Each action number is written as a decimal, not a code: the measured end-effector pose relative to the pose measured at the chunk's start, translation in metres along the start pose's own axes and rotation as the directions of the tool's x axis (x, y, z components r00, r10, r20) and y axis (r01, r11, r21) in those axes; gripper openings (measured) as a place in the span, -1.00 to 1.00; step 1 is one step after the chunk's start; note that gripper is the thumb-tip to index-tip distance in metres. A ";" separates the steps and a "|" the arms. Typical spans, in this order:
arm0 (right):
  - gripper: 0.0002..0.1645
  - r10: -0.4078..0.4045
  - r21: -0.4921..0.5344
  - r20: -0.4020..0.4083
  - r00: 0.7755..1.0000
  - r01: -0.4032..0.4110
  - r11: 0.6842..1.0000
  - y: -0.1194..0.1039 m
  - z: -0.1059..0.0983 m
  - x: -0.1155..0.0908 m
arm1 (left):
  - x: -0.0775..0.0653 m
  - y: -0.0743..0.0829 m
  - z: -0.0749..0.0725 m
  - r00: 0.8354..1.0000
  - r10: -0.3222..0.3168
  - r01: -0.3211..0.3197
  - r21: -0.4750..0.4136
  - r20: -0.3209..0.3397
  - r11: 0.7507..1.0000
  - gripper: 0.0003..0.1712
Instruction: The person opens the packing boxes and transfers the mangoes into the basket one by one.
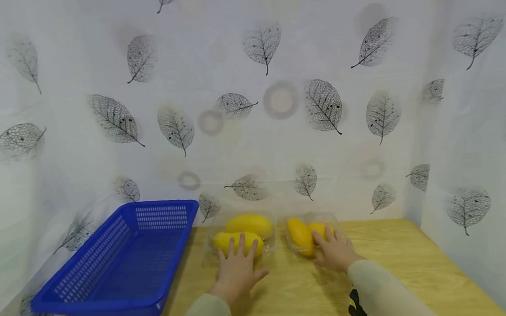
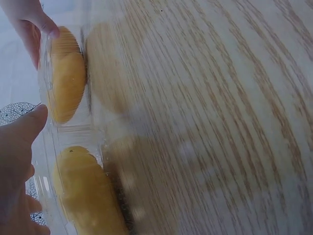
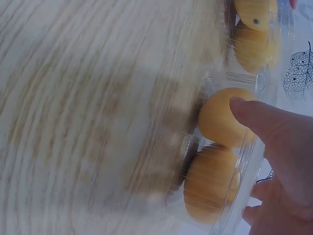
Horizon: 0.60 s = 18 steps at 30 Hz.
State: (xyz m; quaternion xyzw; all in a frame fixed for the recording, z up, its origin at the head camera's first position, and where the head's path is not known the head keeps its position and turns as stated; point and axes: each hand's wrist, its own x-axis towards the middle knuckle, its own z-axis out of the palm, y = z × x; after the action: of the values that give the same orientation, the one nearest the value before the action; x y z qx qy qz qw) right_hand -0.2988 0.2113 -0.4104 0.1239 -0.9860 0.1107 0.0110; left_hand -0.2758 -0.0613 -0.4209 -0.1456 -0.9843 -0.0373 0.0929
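Two clear plastic boxes stand side by side on the table. In the left box (image 1: 272, 248) lie two long yellow fruits, mango-like, the rear one (image 1: 249, 224) behind the front one (image 1: 221, 240). My left hand (image 1: 238, 270) spreads straight fingers over the front of this box. Two orange-yellow mangoes (image 1: 299, 234) fill the smaller right box (image 1: 329, 216). Over its right side rests my right hand (image 1: 337, 253), fingers extended. In the right wrist view, the right thumb lies across the box's lid above a mango (image 3: 220, 117). Whether the left fingertips touch the lid is unclear.
A blue perforated plastic basket (image 1: 108, 303) sits at the left of the wood-grain table (image 1: 404, 260). Behind and at both sides hangs a white sheet (image 1: 244, 153) printed with grey leaves.
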 end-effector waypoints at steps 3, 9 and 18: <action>-0.11 -0.005 0.005 0.006 1.000 0.005 1.000 -0.002 0.000 -0.004 | -0.001 0.001 0.002 1.000 0.002 -0.002 0.017 -0.001 1.000 -0.09; -0.17 -0.038 -0.005 -0.042 0.998 0.038 0.999 -0.004 -0.002 -0.013 | 0.001 -0.001 0.003 1.000 0.006 -0.006 0.036 -0.010 0.999 -0.10; -0.15 -0.031 -0.017 -0.048 0.998 0.030 0.999 -0.007 0.002 -0.030 | -0.003 -0.004 0.004 1.000 0.021 -0.021 0.018 -0.011 1.000 -0.11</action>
State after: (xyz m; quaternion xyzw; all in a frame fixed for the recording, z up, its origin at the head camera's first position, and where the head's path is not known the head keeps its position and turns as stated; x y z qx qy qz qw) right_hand -0.2675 0.2116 -0.4124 0.1360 -0.9843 0.1056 0.0377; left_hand -0.2749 -0.0658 -0.4252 -0.1549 -0.9824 -0.0284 0.1001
